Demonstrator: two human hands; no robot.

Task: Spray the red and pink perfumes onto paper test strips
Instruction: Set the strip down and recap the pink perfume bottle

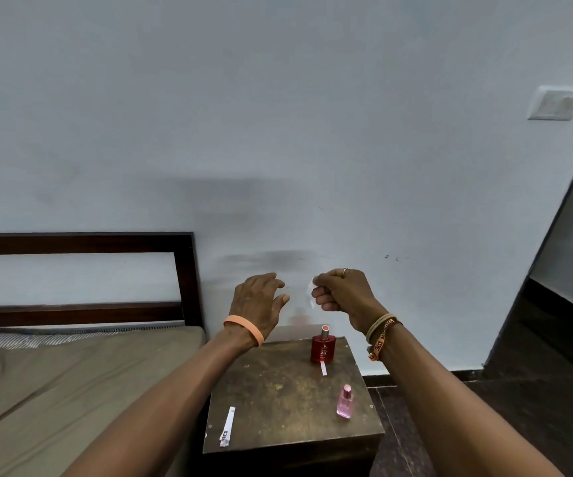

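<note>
Pale wall [278, 115] fills most of the view, w/ a switch plate [555, 102] upper right. Bed [71, 373] at left: dark wood headboard [82, 243] against the wall, tan sheet on the mattress. Dark doorway edge runs down the right side.

Small dark wood counter [278, 401] stands just beside the bed, worn top, up against the wall. On it, back right: red perfume [323, 347] upright, cap on. A short paper strip [323, 368] lies flat in front of the red bottle, one end touching or nearly touching its base; can't tell which. Front right, near the edge: pink perfume [344, 401] upright, cap on, well apart from the red one. Front left: longer test strip [227, 426] lying flat, dark print at its near end, far from both bottles.

Both arms reach fwd above the counter, hands up in front of the wall, near each other but apart. Left hand [259, 301]: fingers loosely spread and curved, holding nothing, orange wristband [244, 333] on the wrist. Right hand [342, 290]: curled into a loose fist, thumb and forefinger pinching sth thin and pale [311, 292], blurred, can't tell what it is. Ring on one finger, thread bands [381, 333] round the wrist. Neither hand touches the bottles or the strips on the counter.
</note>
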